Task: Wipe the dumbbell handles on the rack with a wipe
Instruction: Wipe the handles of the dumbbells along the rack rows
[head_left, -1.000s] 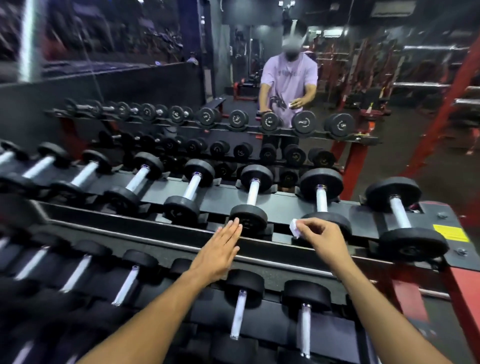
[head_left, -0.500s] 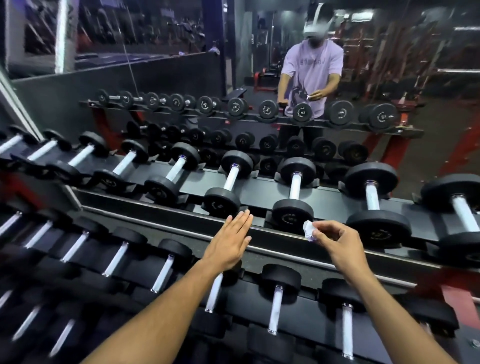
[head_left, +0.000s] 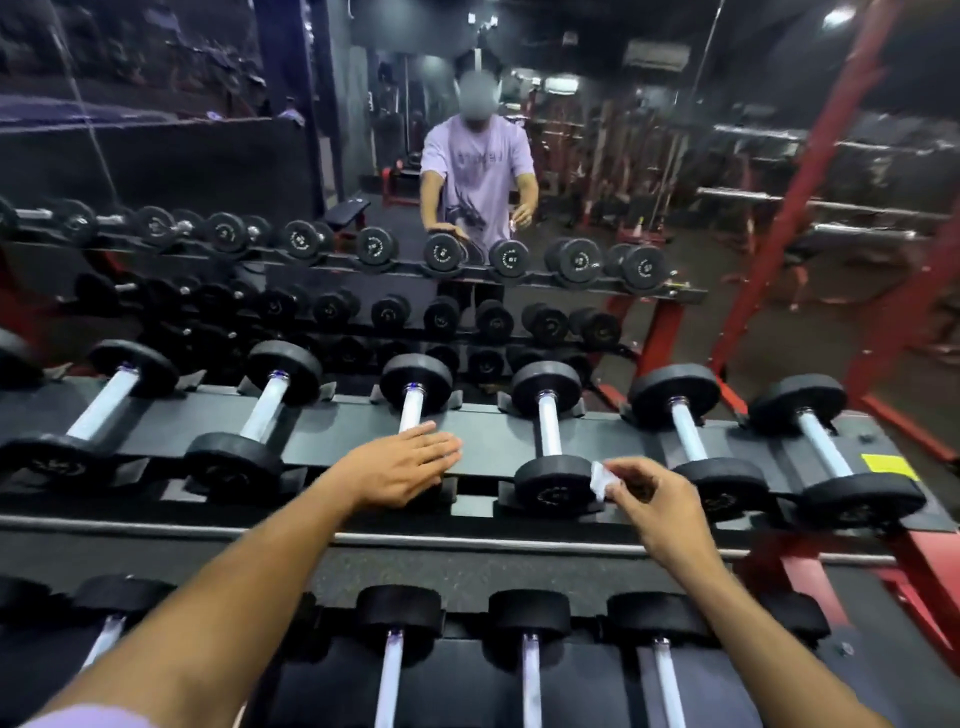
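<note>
Nearest: lower rack tier w/ black rubber-headed dumbbells (head_left: 399, 616), chrome handles pointing toward the camera; none touched.

Mid: both hands over the front edge of the black steel top shelf (head_left: 483, 441) of the red-framed rack. Left hand (head_left: 397, 470) spread flat, fingers straight, palm down on the near head of a dumbbell, hiding it. Right hand (head_left: 657, 506) pinches a small crumpled white wipe (head_left: 599, 480) btw thumb and fingertips, just beside the near head of the next black dumbbell (head_left: 556, 486), not yet on its chrome handle (head_left: 549, 431).

Handling, as judgement: wipe is light, soft, limp, prob damp; bunches easily, so wrap it round the bar and slide along. Handles are stiff and smooth-looking, prob slick when wet. Dumbbells are heavy and sit in cradles, so shouldn't roll; steady by the head, no lifting needed.

Far: wall mirror (head_left: 156, 156) reflecting the rack and the person.
</note>
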